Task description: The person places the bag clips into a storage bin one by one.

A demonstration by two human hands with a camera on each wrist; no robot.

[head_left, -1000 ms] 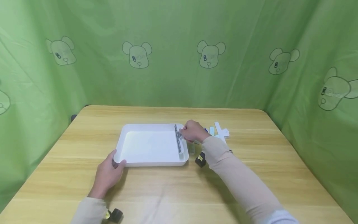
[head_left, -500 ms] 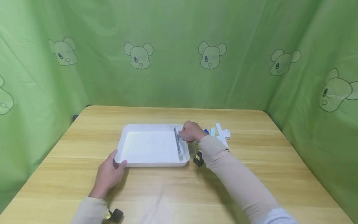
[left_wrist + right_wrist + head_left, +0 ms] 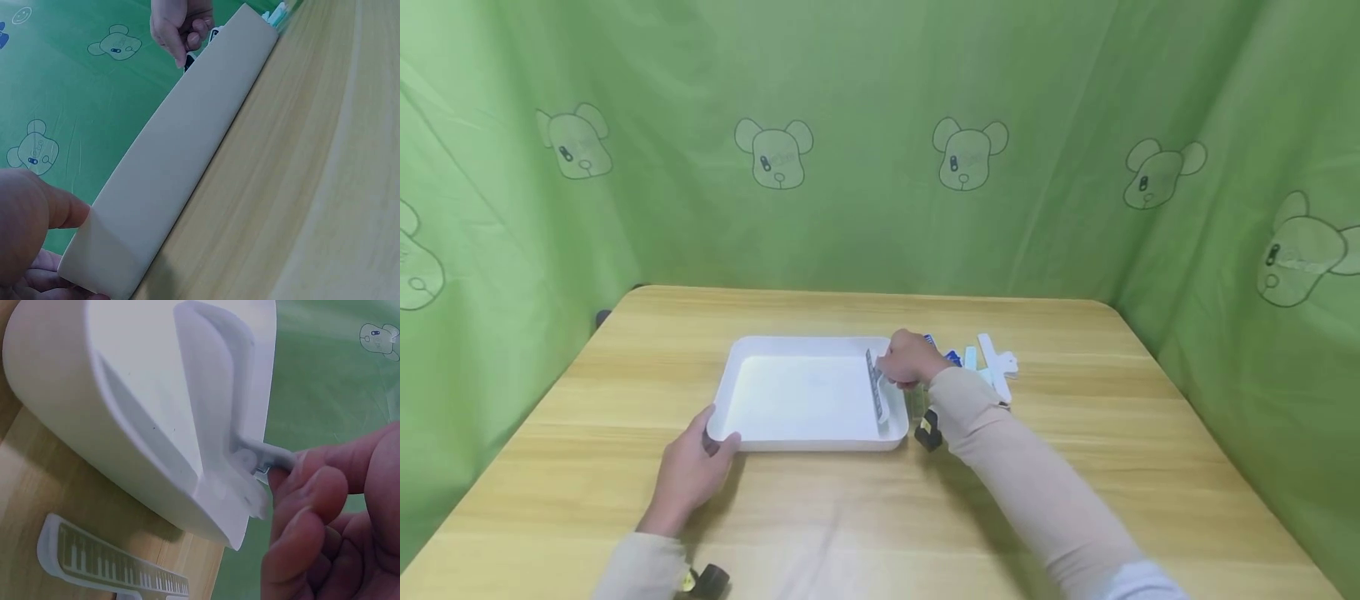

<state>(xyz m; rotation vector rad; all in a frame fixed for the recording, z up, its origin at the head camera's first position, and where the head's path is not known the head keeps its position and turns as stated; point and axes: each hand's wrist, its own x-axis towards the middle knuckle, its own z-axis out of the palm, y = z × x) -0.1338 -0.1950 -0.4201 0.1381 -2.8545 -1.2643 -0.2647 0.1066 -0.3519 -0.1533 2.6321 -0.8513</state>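
A white tray (image 3: pixel 797 400) lies on the wooden table. My left hand (image 3: pixel 688 471) grips its near left corner, the thumb over the rim and the fingers around the side. At the tray's right end my right hand (image 3: pixel 910 358) pinches the lever of a long bag clip (image 3: pixel 875 387) with a dark-patterned face. In the right wrist view this clip (image 3: pixel 212 381) shows its pale side and lies over the inside of the tray, beside the end wall. Whether it touches the tray floor cannot be told.
To the right of the tray lie more clips: a white clip (image 3: pixel 997 367), a light-blue clip (image 3: pixel 970 358) and some dark-blue pieces (image 3: pixel 953 357), partly behind the right forearm. A clip with a striped face (image 3: pixel 112 559) is close outside the tray. Green curtain (image 3: pixel 865 233) surrounds the table.
My right hand and the clip have shifted slightly toward the near side, along the tray's right end. The left hand keeps its hold on the tray corner.
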